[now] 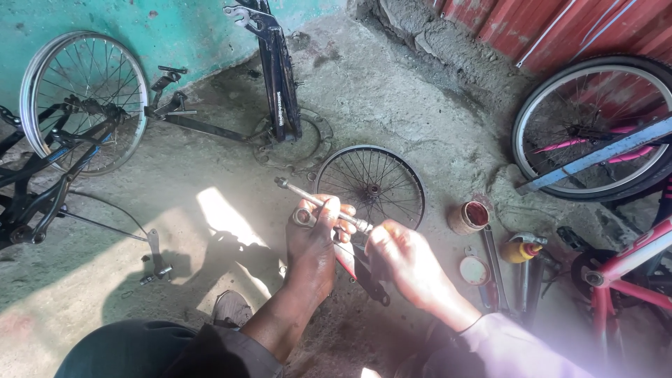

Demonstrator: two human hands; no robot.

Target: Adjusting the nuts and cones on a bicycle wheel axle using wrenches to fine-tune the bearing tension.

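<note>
My left hand (313, 241) is closed around a long metal axle rod (302, 191) that sticks out up and to the left; a small metal ring (303, 217) sits by its thumb. My right hand (402, 259) pinches the rod's right end (362, 225) with fingertips. Beneath both hands lies a red and black bicycle part (360, 269), partly hidden. A small black spoked wheel (371, 185) lies flat on the concrete floor just beyond my hands.
An open tin with red inside (468, 217), its lid (474, 270), a yellow-capped bottle (521, 249) and wrenches (494, 269) lie at right. A silver-rimmed wheel on a black frame (84, 101) stands at left, a black fork (278, 70) ahead, and a tyred wheel (588, 129) and pink frame (630, 269) at right.
</note>
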